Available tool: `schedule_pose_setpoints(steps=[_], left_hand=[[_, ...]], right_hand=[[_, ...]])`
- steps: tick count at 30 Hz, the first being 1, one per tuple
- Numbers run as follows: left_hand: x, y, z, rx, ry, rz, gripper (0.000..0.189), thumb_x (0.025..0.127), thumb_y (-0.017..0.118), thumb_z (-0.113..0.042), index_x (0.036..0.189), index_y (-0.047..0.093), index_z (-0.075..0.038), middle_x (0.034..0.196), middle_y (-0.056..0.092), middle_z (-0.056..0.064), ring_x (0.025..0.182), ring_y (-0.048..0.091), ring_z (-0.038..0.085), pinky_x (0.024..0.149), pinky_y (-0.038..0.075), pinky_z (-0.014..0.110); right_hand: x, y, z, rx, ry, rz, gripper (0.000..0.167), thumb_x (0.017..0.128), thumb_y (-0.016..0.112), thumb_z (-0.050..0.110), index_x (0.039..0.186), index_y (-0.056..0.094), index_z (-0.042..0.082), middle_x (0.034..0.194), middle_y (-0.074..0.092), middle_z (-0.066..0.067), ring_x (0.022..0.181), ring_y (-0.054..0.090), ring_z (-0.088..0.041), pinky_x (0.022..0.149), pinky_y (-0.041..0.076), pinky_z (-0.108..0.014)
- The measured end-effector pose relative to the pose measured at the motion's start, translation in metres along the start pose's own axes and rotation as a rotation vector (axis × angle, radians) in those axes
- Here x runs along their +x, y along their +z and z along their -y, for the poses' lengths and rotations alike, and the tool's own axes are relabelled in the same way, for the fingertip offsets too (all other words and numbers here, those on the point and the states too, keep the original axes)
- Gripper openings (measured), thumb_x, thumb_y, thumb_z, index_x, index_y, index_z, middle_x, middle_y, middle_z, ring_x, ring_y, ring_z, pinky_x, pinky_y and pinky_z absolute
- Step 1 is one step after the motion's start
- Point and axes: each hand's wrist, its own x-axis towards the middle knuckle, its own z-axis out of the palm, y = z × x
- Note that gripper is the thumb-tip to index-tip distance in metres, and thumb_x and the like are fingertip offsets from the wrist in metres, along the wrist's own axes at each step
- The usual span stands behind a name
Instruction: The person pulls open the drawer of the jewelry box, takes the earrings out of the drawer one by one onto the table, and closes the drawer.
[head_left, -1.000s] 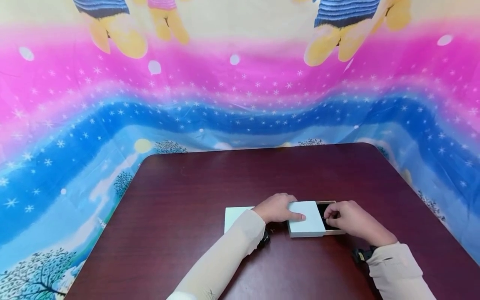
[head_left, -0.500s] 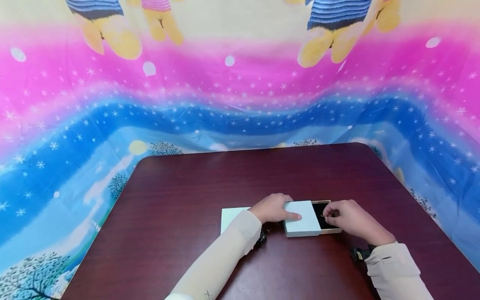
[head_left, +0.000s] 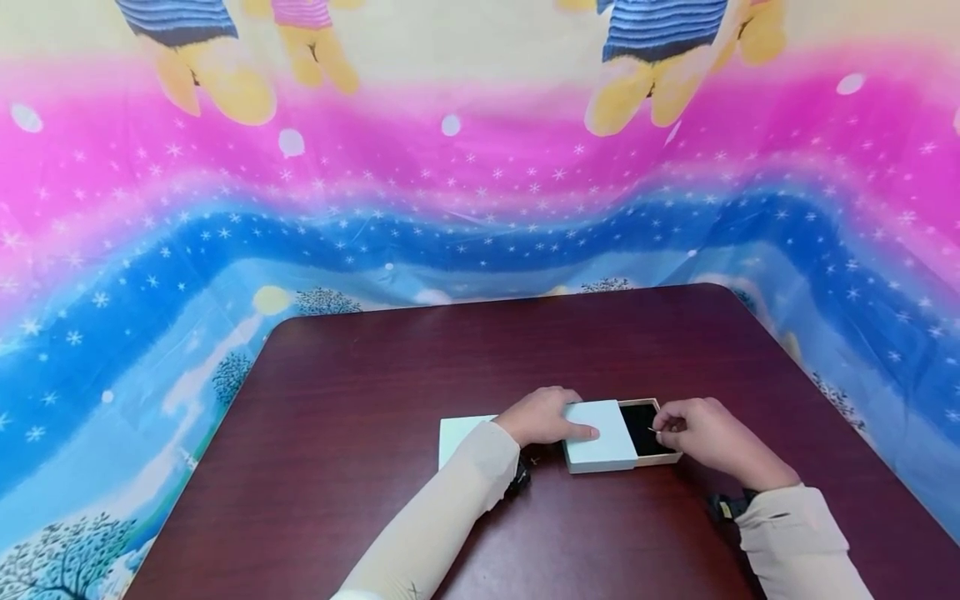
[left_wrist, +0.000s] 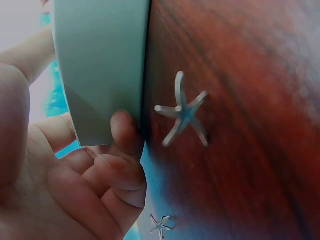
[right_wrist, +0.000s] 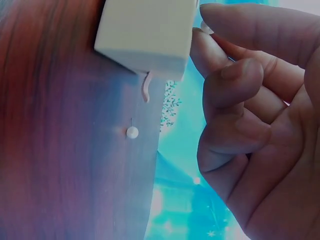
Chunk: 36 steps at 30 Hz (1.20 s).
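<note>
My left hand (head_left: 542,417) grips the pale mint sleeve of a small slide-out box (head_left: 600,437), thumb on its top. The box's inner tray (head_left: 639,427), lined in black, is drawn partly out to the right. Over the tray's right end, my right hand (head_left: 708,437) pinches a pearl stud earring; its white pearl (right_wrist: 206,27) shows between thumb and forefinger in the right wrist view. In the left wrist view, a silver starfish-shaped piece (left_wrist: 184,114) lies on the table close to the box, and a smaller starfish-shaped one (left_wrist: 161,226) lies farther off.
Another pearl stud (right_wrist: 132,132) lies on the tabletop in the right wrist view. A pale flat box or lid (head_left: 461,435) sits left of the left hand, partly hidden by the sleeve. The dark red table (head_left: 360,375) meets a printed curtain (head_left: 420,217) behind.
The right hand has drawn back slightly to the right from the tray, still pinching the stud, so more black lining shows. The left hand keeps its grip. The head view has shifted slightly.
</note>
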Motion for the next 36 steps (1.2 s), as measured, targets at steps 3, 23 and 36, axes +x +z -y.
schedule_pose_setpoints(steps=[3, 23, 36], left_hand=[[-0.001, 0.0, 0.0, -0.001, 0.0, -0.001, 0.071, 0.084, 0.065, -0.062, 0.138, 0.056, -0.017, 0.134, 0.054, -0.006, 0.126, 0.047, 0.012, 0.098, 0.042, 0.03], [0.0, -0.001, -0.002, -0.002, 0.003, 0.005, 0.068, 0.085, 0.066, -0.059, 0.137, 0.057, -0.017, 0.133, 0.056, -0.005, 0.124, 0.048, 0.011, 0.097, 0.042, 0.029], [-0.001, -0.001, -0.003, -0.014, 0.018, -0.001, 0.069, 0.084, 0.066, -0.06, 0.136, 0.058, -0.015, 0.131, 0.057, -0.004, 0.122, 0.05, 0.012, 0.095, 0.043, 0.028]], right_hand=[[-0.002, 0.0, -0.003, -0.005, 0.003, -0.006, 0.008, 0.085, 0.072, 0.006, 0.089, 0.072, 0.014, 0.077, 0.063, 0.009, 0.07, 0.058, -0.009, 0.06, 0.048, -0.028], [-0.014, -0.013, -0.012, -0.045, 0.022, -0.054, 0.009, 0.084, 0.072, 0.008, 0.086, 0.071, 0.017, 0.076, 0.062, 0.011, 0.07, 0.057, -0.008, 0.063, 0.048, -0.03], [-0.016, -0.013, -0.025, -0.046, 0.035, -0.06, 0.01, 0.084, 0.072, 0.007, 0.085, 0.071, 0.017, 0.077, 0.062, 0.01, 0.069, 0.056, -0.008, 0.062, 0.048, -0.029]])
